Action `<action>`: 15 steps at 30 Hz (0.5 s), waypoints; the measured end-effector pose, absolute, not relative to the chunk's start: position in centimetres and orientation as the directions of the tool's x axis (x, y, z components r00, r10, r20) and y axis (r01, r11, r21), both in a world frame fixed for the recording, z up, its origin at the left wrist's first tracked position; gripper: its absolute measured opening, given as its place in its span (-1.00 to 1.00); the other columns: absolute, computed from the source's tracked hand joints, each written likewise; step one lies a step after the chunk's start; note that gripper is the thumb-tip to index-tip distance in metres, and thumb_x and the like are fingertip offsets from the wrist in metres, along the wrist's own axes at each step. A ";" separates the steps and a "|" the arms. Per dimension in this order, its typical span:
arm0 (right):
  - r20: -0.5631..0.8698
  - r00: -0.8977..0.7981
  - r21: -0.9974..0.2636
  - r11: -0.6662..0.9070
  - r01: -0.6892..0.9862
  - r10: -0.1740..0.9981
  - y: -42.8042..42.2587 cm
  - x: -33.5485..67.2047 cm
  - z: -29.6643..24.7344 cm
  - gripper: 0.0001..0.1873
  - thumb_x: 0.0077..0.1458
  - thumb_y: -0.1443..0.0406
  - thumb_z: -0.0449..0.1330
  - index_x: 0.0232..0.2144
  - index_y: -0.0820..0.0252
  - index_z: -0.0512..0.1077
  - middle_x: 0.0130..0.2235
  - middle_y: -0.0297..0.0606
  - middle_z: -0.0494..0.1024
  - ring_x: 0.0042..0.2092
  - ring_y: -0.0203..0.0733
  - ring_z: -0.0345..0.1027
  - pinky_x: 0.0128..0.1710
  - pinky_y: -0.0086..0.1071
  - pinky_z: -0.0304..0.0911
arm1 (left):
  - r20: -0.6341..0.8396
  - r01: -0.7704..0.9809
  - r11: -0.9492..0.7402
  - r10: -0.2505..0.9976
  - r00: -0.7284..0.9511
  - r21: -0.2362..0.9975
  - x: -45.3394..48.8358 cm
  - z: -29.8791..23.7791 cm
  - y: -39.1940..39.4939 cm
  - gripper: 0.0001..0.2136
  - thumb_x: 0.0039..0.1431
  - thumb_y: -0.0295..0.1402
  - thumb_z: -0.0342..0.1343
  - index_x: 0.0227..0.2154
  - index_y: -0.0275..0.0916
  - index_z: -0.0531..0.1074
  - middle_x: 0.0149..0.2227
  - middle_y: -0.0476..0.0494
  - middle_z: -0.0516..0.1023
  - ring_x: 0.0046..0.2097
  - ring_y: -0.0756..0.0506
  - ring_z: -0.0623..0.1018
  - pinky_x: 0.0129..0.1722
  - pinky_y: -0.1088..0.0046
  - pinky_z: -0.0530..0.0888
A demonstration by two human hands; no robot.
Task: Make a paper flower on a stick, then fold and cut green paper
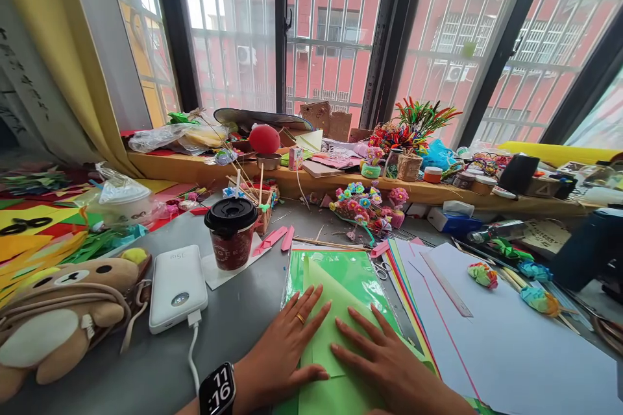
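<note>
A light green sheet of paper (335,295), folded along a slant, lies under both my hands. My left hand (296,331) rests flat on its left part with fingers spread; it has a gold ring, and a black smartwatch (217,389) is on the wrist. On the right part, my right hand (379,350) is pressed flat too, its fingers apart. Beneath the folded sheet is a glossy green paper pack (350,266) in a clear sleeve. Neither hand grips anything. Part of the folded sheet is hidden under the palms.
Left of the paper stand a lidded coffee cup (230,237), a white power bank (178,288) with its cable, and a plush bear (73,318). White sheets (511,331) with a ruler (446,285) lie at right. Craft flowers (365,204) and scissors (381,267) are behind.
</note>
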State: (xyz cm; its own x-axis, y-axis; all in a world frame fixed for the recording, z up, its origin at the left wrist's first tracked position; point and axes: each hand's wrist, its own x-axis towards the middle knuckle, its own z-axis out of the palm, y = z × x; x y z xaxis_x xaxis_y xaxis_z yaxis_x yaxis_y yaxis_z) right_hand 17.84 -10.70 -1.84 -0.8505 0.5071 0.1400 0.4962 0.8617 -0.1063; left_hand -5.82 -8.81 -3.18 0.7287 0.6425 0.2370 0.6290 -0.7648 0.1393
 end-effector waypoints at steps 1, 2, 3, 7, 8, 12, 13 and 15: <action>0.131 -0.852 -0.106 0.862 0.496 0.507 -10.7 17.7 -1.9 -0.25 -0.05 -0.01 0.04 0.14 0.06 -0.07 0.17 -0.14 0.00 0.17 0.15 -0.26 0.05 0.16 -0.29 | 0.231 0.629 -0.764 0.644 0.730 0.144 -5.8 -3.2 -8.8 -0.27 0.02 0.04 -0.18 0.15 -0.14 -0.36 0.22 -0.20 -0.27 0.19 -0.28 -0.10 0.09 0.09 0.01; 0.121 -0.851 -0.106 0.859 0.501 0.511 -10.8 17.6 -2.0 -0.25 -0.05 -0.02 0.03 0.14 0.07 -0.08 0.17 -0.14 -0.02 0.17 0.16 -0.27 0.04 0.18 -0.31 | 0.223 0.629 -0.763 0.646 0.730 0.152 -5.8 -3.2 -8.8 -0.25 0.01 0.05 -0.17 0.15 -0.15 -0.38 0.22 -0.21 -0.27 0.19 -0.27 -0.11 0.10 0.09 0.00; 0.118 -0.849 -0.108 0.856 0.505 0.516 -10.8 17.5 -2.1 -0.25 -0.05 -0.03 0.02 0.15 0.08 -0.09 0.18 -0.14 -0.04 0.18 0.16 -0.29 0.03 0.20 -0.33 | 0.217 0.629 -0.760 0.650 0.728 0.166 -5.8 -3.2 -8.7 -0.21 -0.02 0.07 -0.16 0.15 -0.17 -0.42 0.22 -0.23 -0.26 0.19 -0.27 -0.12 0.10 0.09 -0.01; 0.146 -0.835 -0.115 0.847 0.519 0.531 -11.1 17.3 -2.4 -0.21 -0.06 -0.05 0.02 0.15 0.10 -0.11 0.19 -0.16 -0.10 0.19 0.14 -0.36 0.03 0.20 -0.46 | 0.189 0.622 -0.741 0.668 0.719 0.254 -6.2 -2.8 -8.5 -0.04 -0.15 0.13 -0.08 0.12 -0.22 -0.55 0.21 -0.30 -0.27 0.19 -0.28 -0.14 0.10 0.13 0.02; 0.149 -0.831 -0.118 0.844 0.523 0.536 -11.2 17.2 -2.4 -0.20 -0.07 -0.04 0.03 0.15 0.10 -0.12 0.20 -0.17 -0.11 0.19 0.13 -0.36 0.04 0.19 -0.49 | 0.173 0.619 -0.738 0.670 0.722 0.269 -6.5 -2.7 -8.5 -0.02 -0.16 0.13 -0.06 0.12 -0.22 -0.56 0.21 -0.30 -0.27 0.19 -0.27 -0.14 0.10 0.14 0.02; 0.125 -0.825 -0.148 0.833 0.534 0.551 -11.5 17.1 -2.0 -0.19 -0.07 -0.05 0.03 0.16 0.10 -0.14 0.20 -0.16 -0.10 0.19 0.09 -0.36 0.06 0.14 -0.57 | 0.120 0.643 -0.721 0.684 0.719 0.260 -7.6 -2.2 -8.5 -0.05 -0.17 0.14 -0.06 0.14 -0.19 -0.46 0.21 -0.31 -0.25 0.19 -0.28 -0.13 0.11 0.09 -0.07; 0.115 -0.827 -0.161 0.832 0.531 0.550 -11.5 17.0 -1.9 -0.18 -0.08 -0.06 0.02 0.16 0.11 -0.14 0.20 -0.16 -0.11 0.19 0.08 -0.36 0.07 0.11 -0.57 | 0.106 0.646 -0.720 0.684 0.722 0.252 -7.8 -2.1 -8.6 -0.07 -0.16 0.15 -0.08 0.15 -0.19 -0.43 0.21 -0.30 -0.24 0.19 -0.28 -0.13 0.11 0.08 -0.09; 0.094 -0.831 -0.186 0.829 0.527 0.549 -11.6 16.9 -1.7 -0.16 -0.08 -0.07 0.01 0.16 0.11 -0.16 0.20 -0.15 -0.13 0.20 0.05 -0.36 0.10 0.06 -0.54 | 0.080 0.650 -0.721 0.682 0.727 0.240 -8.0 -2.0 -8.7 -0.09 -0.16 0.16 -0.10 0.15 -0.21 -0.39 0.21 -0.29 -0.25 0.20 -0.27 -0.15 0.11 0.10 -0.10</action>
State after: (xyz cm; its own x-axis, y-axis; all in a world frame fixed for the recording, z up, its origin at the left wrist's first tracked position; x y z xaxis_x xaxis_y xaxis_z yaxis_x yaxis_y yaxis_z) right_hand 16.94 -11.63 -1.72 -0.8308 0.5486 0.0936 0.5268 0.8295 -0.1855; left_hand -8.01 -8.66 -2.01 0.7268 0.6822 0.0800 0.6502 -0.7208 0.2399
